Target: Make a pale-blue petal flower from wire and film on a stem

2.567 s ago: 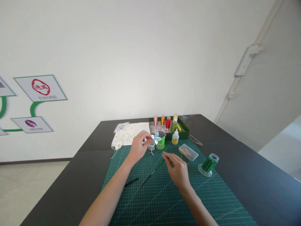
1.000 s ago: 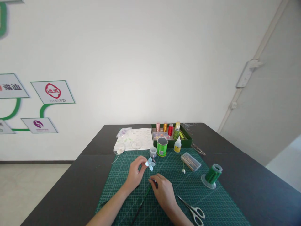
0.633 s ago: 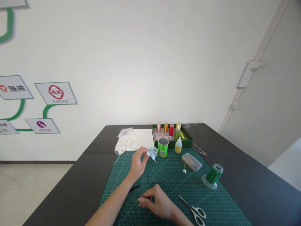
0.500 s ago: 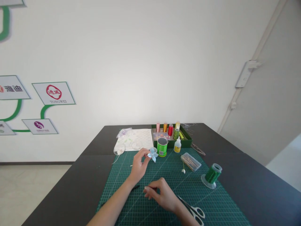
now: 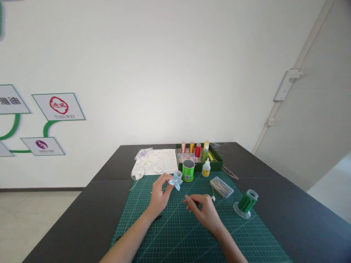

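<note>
Pinched between thumb and fingers, a pale blue five-petalled flower (image 5: 176, 181) is in my left hand (image 5: 160, 193), raised over the green cutting mat (image 5: 175, 233). Its thin stem shows behind the fingers. To the right and nearer me is my right hand (image 5: 202, 210), fingertips closed together; whatever they hold, if anything, is too small to make out. A small white flower (image 5: 213, 198) on a green stem lies just past that hand, partly hidden by it. Beyond the blue flower stands a green spool (image 5: 188, 171).
A glue bottle (image 5: 206, 168) and a clear case of sticks (image 5: 221, 187) are on the right, with a green thread spool (image 5: 246, 203) nearer. Behind them, a green box (image 5: 218, 166) holds several thread spools. White paper (image 5: 170, 160) lies at the back left, tweezers (image 5: 229, 172) back right.
My right hand has moved up and to the right, close to the white flower. The scissors are out of sight, where my right forearm now is. My left hand keeps hold of the blue flower.
</note>
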`<action>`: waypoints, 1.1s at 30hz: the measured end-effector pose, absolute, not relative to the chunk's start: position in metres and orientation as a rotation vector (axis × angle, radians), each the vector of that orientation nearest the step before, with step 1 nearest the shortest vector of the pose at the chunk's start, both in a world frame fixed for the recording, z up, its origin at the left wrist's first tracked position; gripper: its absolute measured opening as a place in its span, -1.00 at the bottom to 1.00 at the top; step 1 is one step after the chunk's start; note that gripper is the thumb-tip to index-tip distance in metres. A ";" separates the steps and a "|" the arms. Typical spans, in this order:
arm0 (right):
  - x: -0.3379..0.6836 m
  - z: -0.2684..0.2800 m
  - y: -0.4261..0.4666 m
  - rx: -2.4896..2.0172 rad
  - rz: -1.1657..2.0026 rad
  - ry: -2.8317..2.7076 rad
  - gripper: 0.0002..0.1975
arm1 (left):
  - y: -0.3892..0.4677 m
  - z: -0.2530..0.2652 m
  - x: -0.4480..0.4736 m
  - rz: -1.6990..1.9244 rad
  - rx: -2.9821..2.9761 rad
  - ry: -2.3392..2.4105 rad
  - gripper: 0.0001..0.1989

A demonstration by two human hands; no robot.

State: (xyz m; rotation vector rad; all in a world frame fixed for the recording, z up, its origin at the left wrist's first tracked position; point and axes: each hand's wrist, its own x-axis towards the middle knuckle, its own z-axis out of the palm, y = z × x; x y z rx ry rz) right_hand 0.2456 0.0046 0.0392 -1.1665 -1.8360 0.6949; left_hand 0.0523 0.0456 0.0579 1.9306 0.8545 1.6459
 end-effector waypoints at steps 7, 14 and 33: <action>0.310 0.065 0.002 -1.259 0.180 -1.617 -0.63 | 0.040 0.064 0.056 1.681 1.944 0.794 -0.80; 0.388 0.081 -0.006 -1.716 -0.353 -1.507 -0.57 | 0.046 0.083 0.064 1.690 1.933 0.738 -0.78; 0.445 0.060 0.021 -2.135 0.089 -1.765 -0.64 | 0.091 0.121 0.089 1.774 1.945 0.596 -0.74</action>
